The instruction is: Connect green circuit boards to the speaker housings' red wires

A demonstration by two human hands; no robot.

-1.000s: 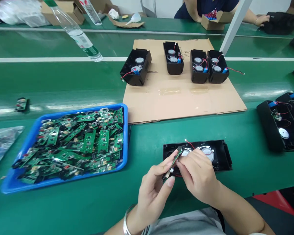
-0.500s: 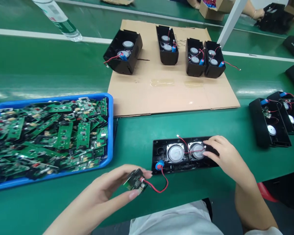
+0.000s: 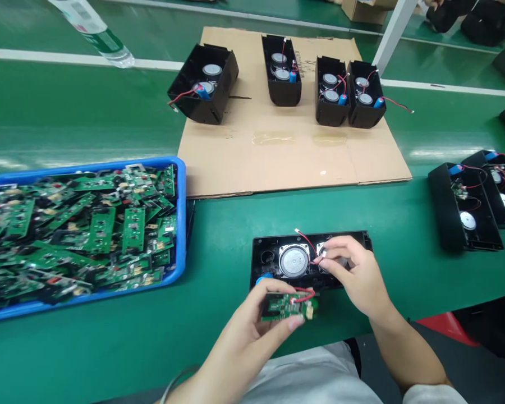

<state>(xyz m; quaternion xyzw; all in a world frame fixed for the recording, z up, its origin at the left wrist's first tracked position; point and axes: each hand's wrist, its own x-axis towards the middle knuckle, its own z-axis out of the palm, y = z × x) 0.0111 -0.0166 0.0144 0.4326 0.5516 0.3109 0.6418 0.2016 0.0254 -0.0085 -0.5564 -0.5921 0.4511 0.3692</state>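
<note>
A green circuit board (image 3: pixel 284 306) with a red wire plugged into it is gripped between the thumb and fingers of my left hand (image 3: pixel 261 325). Just behind it lies a black speaker housing (image 3: pixel 258 255) with two round silver speakers (image 3: pixel 294 261) set in it. A blue cylindrical part (image 3: pixel 264 277) in the housing is partly covered by my left hand. My right hand (image 3: pixel 351 269) is over the right-hand speaker, its thumb and fingertips pinching the end of a thin red-and-black speaker wire (image 3: pixel 318 259). Another white-tipped wire (image 3: pixel 305 238) sticks up between the speakers.
On the left stands a blue tray (image 3: pixel 180 224) heaped with circuit boards (image 3: pixel 101 230). Several black housings (image 3: pixel 223 92) with speakers rest on a cardboard sheet (image 3: pixel 286 168). Two more housings (image 3: pixel 446 219) are at the right. A plastic bottle (image 3: pixel 96 33) and a white post (image 3: pixel 393 36) are farther back.
My left hand has moved right with the circuit board, turning it so its component side shows in front of the housing. My right hand has shifted left, pinching the wire end.
</note>
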